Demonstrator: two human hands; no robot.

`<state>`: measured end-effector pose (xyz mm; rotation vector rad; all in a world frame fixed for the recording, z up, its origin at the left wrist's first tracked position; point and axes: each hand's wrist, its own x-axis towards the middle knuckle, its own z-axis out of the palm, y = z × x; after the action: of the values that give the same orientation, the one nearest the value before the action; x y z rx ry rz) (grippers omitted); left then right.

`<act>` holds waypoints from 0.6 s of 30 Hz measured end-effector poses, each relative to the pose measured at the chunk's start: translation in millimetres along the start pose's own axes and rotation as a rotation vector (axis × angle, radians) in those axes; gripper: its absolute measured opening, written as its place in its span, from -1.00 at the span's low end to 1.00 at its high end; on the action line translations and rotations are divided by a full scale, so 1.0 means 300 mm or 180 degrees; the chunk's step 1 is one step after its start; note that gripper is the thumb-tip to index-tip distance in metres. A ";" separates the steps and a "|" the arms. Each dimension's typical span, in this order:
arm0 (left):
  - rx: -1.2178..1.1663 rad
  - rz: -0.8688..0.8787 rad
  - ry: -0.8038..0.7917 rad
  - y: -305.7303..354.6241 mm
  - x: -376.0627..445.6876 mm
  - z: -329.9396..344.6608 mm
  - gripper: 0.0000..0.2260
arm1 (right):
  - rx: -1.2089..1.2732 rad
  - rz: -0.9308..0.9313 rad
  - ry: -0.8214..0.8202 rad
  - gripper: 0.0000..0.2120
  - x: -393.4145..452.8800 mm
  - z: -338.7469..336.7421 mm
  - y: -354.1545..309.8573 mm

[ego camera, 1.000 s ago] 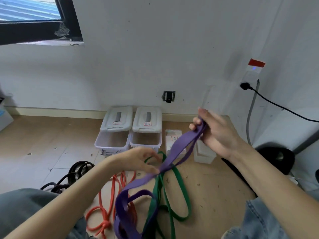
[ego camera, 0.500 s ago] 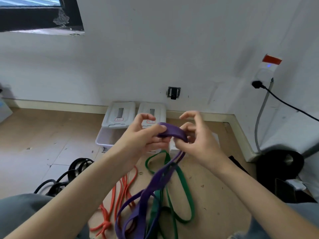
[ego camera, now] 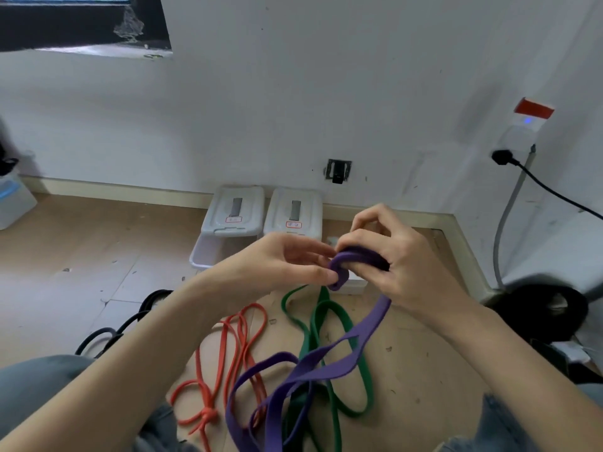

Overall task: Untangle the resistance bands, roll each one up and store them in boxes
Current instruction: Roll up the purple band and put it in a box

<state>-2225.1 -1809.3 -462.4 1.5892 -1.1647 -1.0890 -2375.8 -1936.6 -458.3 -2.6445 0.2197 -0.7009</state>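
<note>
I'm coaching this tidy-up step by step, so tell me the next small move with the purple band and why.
Probably keep winding: the left hand and right hand pinch only a small started coil at one end of the flat purple rubber resistance band, while most of it hangs loose to the floor, looping over the green rubber band. Turn the coil another wrap, drawing up slack.

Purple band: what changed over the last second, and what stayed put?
A second ago the purple band was stretched between the hands. The left hand has come up to meet the right hand, and together they have begun coiling the band's end into a small roll; the tail trails to the floor. The orange band, green band, black band and white boxes have not moved.
</note>
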 end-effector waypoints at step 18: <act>-0.2110 -0.0335 0.0137 -0.054 0.018 0.016 -0.78 | 0.0272 0.0229 0.0202 -0.79 -0.008 0.029 -0.030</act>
<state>-2225.0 -1812.0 -479.9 1.1465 -0.5950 -1.3274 -2373.1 -1925.0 -462.7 -2.5228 0.2948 -0.7541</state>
